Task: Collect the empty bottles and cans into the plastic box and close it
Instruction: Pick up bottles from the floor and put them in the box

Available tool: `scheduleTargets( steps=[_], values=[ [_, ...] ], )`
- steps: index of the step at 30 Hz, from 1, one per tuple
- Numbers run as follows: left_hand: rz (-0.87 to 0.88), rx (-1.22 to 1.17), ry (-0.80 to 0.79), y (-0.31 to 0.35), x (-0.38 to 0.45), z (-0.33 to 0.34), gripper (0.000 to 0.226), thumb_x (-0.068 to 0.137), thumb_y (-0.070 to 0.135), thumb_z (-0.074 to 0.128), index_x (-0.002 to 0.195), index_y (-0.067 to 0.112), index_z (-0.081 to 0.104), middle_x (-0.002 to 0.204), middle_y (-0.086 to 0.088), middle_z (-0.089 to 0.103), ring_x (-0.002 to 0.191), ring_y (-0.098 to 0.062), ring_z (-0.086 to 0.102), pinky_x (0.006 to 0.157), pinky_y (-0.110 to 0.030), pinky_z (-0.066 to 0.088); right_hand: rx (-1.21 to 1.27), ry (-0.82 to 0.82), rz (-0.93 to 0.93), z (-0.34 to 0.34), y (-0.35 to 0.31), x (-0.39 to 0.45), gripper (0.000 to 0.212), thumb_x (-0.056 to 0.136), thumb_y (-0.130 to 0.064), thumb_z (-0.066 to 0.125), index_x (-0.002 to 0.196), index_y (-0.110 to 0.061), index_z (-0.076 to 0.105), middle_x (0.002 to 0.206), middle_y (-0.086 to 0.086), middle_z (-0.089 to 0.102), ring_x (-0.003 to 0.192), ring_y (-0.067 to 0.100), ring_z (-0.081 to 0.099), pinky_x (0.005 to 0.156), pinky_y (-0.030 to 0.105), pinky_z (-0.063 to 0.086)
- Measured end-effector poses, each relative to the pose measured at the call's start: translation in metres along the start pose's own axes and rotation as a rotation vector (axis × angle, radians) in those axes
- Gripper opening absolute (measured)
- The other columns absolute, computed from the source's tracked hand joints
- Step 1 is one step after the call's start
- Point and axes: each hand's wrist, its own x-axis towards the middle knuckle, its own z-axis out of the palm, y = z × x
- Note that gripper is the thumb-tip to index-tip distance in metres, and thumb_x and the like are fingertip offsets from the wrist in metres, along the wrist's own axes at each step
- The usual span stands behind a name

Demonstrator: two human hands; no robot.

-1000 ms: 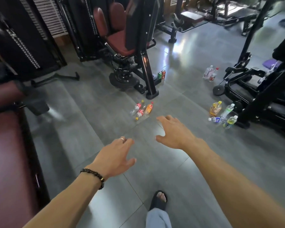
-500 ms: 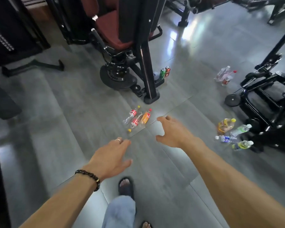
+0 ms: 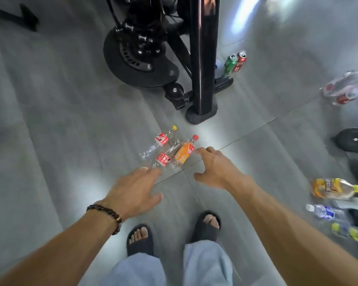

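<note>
Both spread, empty hands, left hand [image 3: 132,193] and right hand [image 3: 217,168], had closed on three clear plastic bottles [image 3: 167,150] lying near; nothing was collected yet.

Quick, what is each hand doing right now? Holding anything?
Left hand: open, fingers spread, holding nothing.
Right hand: open, fingers loosely bent, holding nothing, next to the orange-label bottle on the floor.
</note>
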Motion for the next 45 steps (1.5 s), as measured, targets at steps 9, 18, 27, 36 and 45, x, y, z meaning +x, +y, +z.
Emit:
scheduleTargets(
  steps=[9, 18, 27, 36, 45],
  values=[
    [-0.113, -0.086, 0.023, -0.079, 0.217, 0.160, 0.063, 0.080, 0.037, 0.058, 0.136, 0.027, 0.030, 0.127, -0.002, 0.045, 0.119, -0.024, 0.046, 0.090, -0.041, 0.048, -0.278, 0.002, -0.195, 0.141, 0.107, 0.229, 0.087, 0.072, -0.037, 0.072, 0.144, -0.021, 0.028, 0.148, 0.002, 0.032, 0.136, 0.025, 0.031, 0.101, 0.039, 0.037],
    [-0.121, -0.144, 0.231, -0.099, 0.300, 0.238, 0.072, 0.079, 0.026, 0.064, 0.143, 0.023, 0.030, 0.134, -0.007, 0.041, 0.120, -0.029, 0.047, 0.085, -0.041, 0.050, -0.516, 0.235, -0.394, 0.199, 0.156, 0.326, 0.059, 0.073, -0.017, 0.070, 0.128, -0.016, 0.048, 0.133, 0.008, 0.048, 0.129, 0.032, 0.041, 0.107, 0.048, 0.030],
    [-0.159, -0.256, 0.134, -0.079, 0.308, 0.243, 0.083, 0.082, 0.020, 0.064, 0.147, 0.032, 0.014, 0.121, -0.013, 0.046, 0.106, -0.031, 0.052, 0.089, -0.040, 0.048, -0.606, 0.133, -0.332, 0.198, 0.185, 0.309, 0.056, 0.069, -0.026, 0.075, 0.119, -0.020, 0.049, 0.124, 0.008, 0.053, 0.124, 0.030, 0.043, 0.107, 0.054, 0.028],
    [-0.112, -0.106, 0.084, -0.014, 0.222, 0.117, 0.083, 0.081, 0.027, 0.063, 0.146, 0.038, 0.012, 0.126, -0.008, 0.047, 0.102, -0.028, 0.053, 0.082, -0.038, 0.046, -0.210, 0.091, 0.055, 0.095, 0.174, 0.162, 0.059, 0.068, -0.047, 0.067, 0.121, -0.026, 0.053, 0.111, 0.007, 0.048, 0.097, 0.031, 0.058, 0.095, 0.047, 0.041],
    [0.074, 0.013, 0.147, 0.085, 0.120, -0.063, 0.080, 0.080, 0.037, 0.064, 0.142, 0.040, 0.014, 0.123, -0.005, 0.046, 0.100, -0.028, 0.056, 0.076, -0.034, 0.045, -0.068, 0.358, 0.306, -0.065, 0.128, -0.014, 0.049, 0.072, -0.045, 0.065, 0.114, -0.022, 0.053, 0.110, 0.003, 0.053, 0.100, 0.030, 0.053, 0.069, 0.035, 0.039]
  ],
)
